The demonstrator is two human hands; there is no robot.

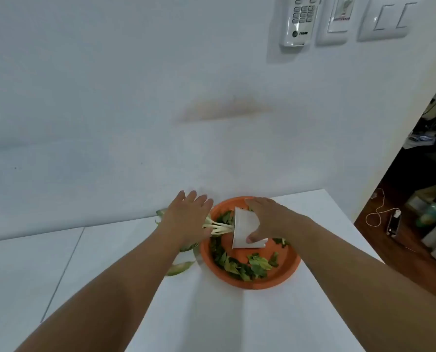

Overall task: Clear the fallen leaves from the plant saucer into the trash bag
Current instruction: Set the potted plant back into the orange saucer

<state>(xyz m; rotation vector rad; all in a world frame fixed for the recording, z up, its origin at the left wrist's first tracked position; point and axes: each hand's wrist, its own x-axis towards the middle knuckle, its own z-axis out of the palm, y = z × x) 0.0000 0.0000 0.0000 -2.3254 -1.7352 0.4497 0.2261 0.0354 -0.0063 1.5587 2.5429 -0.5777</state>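
An orange plant saucer (262, 285) sits on the white table near the wall. Green fallen leaves (250, 266) lie in it, mostly along its near and left side. A white pot (244, 229) lies tipped on its side in the saucer, mouth to the left, with my right hand (269, 219) gripping it, thumb on its near side. Pale plant stems (219, 227) run out of the pot to the left and pass under my left hand (187, 217), which lies flat over the foliage with fingers spread. Striped plant leaves (180, 269) stick out below that wrist. No trash bag is in view.
The white table (97, 262) ends against the wall behind and at an edge on the right (359, 232). Beyond that edge is a dark wooden floor with a phone on a cable (392, 224) and clutter. A remote holder and switches hang high on the wall.
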